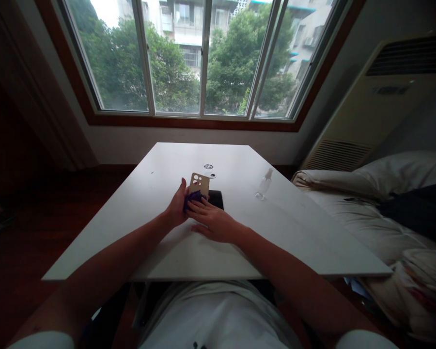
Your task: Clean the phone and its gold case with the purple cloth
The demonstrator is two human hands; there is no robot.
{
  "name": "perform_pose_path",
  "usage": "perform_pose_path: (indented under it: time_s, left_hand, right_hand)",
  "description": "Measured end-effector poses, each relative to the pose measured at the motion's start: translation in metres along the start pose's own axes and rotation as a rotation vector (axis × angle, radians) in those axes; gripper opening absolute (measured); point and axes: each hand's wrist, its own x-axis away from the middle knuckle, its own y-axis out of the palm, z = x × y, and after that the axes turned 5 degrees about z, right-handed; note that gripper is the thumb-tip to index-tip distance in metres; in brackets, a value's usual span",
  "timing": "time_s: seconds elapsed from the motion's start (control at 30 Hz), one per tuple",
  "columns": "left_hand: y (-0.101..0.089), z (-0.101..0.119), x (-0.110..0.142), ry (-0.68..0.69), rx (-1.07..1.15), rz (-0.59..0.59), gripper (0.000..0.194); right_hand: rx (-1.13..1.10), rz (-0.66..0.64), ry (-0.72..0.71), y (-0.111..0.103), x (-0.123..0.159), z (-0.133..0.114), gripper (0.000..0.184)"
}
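A tan phone case point(202, 182) with round camera cutouts is propped up over the table, held in my left hand point(176, 206). My left thumb points upward along its left edge. Dark purple cloth point(194, 196) lies bunched across the lower part of the case. My right hand point(214, 220) presses this cloth against the case, fingers stretched over it and thumb apart below. Just behind my right hand, a flat black object point(217, 198), like a phone, rests on the table, partly hidden by the hand and case.
On the white table point(276, 237), a clear spray bottle point(264, 185) stands to the right. Two small round pieces, a farther one point(208, 166) and a nearer one point(212, 176), lie beyond the case. Bedding point(330, 208) borders the table's right side; a window point(203, 58) is ahead.
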Motion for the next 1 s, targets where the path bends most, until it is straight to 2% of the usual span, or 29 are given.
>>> perform_pose_path:
  time_s: [0.13,0.23,0.37,0.47,0.6,0.67,0.83,1.0]
  left_hand:
    - [0.003,-0.001,-0.001,-0.051,0.026,-0.049,0.080]
    - [0.008,-0.003,0.000,-0.014,0.032,-0.093,0.075]
    - [0.011,-0.006,0.002,0.028,0.052,-0.137,0.068]
    - [0.008,-0.006,0.001,0.036,0.079,-0.078,0.069]
    - [0.004,0.001,-0.001,0.088,0.089,0.070,0.074]
    - [0.003,0.005,0.000,0.097,0.072,0.103,0.076]
    - [0.004,0.009,0.003,0.072,0.045,0.038,0.077]
    - [0.012,0.002,0.008,-0.023,0.086,-0.042,0.081]
  right_hand:
    - [0.055,0.048,0.087,0.005,-0.001,0.010,0.067]
    - [0.101,0.110,0.223,0.007,0.000,0.020,0.074]
    - [0.126,0.089,0.351,0.011,0.004,0.029,0.084]
    - [0.086,0.029,0.296,0.015,0.006,0.023,0.090]
    - [0.020,-0.033,0.099,0.015,0.004,0.002,0.092]
    - [-0.008,-0.037,0.032,0.012,0.003,-0.005,0.090]
    - [0.003,-0.032,-0.015,0.007,0.002,0.001,0.074]
    - [0.087,0.059,0.095,0.010,0.003,0.016,0.076]
